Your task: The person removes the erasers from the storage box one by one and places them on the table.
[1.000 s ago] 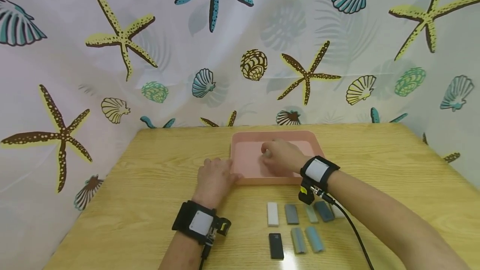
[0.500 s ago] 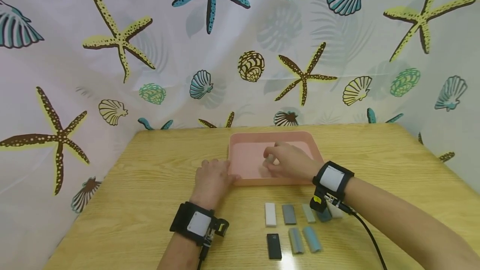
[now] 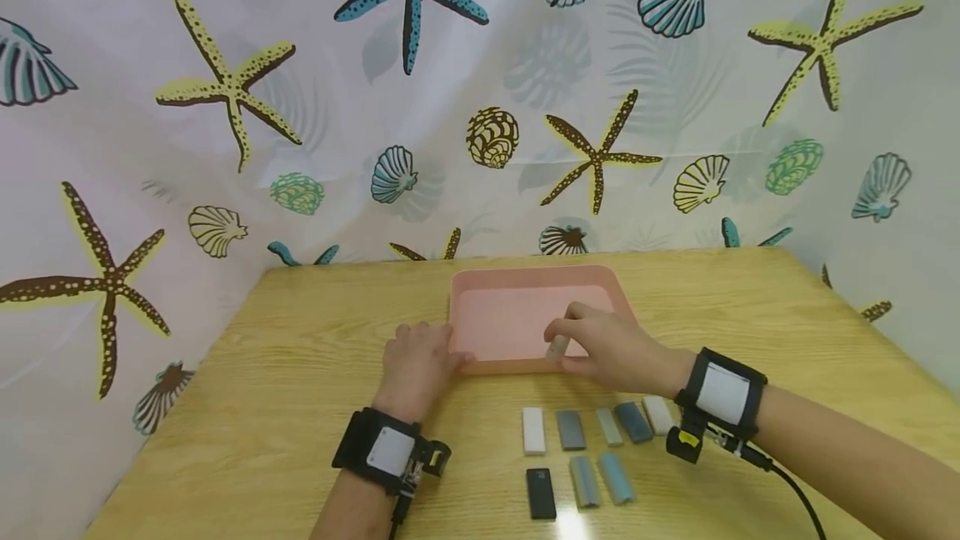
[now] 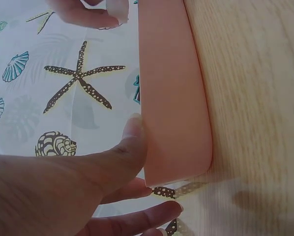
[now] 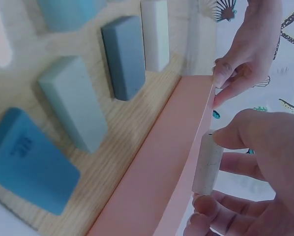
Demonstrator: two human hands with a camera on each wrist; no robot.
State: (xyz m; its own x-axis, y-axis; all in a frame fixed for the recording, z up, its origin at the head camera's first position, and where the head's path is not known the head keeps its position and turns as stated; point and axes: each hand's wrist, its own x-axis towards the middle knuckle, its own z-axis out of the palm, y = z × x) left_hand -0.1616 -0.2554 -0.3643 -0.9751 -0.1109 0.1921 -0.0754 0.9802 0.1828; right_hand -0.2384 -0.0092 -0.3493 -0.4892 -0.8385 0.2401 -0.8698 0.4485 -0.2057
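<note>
A shallow pink tray (image 3: 510, 367) sits on the wooden table. My left hand (image 3: 415, 365) grips its near left corner, the thumb at the rim and the other fingers along the outside. Over the tray's near wall, my right hand (image 3: 611, 346) pinches a small pale grey oblong block (image 5: 207, 164) between thumb and fingers. The block is tilted, and part of it is covered by the fingers in the head view.
In front of the tray lie several small blocks in two rows, among them a white block (image 3: 533, 430), a grey block (image 3: 571, 430), a dark blue block (image 3: 633, 422), a black block (image 3: 540, 493) and a light blue block (image 3: 616, 477). A patterned curtain (image 3: 337, 115) hangs behind.
My right hand has moved right and toward me, from inside the tray to its near wall, with the pale grey block in its fingers. The left hand keeps its place at the corner.
</note>
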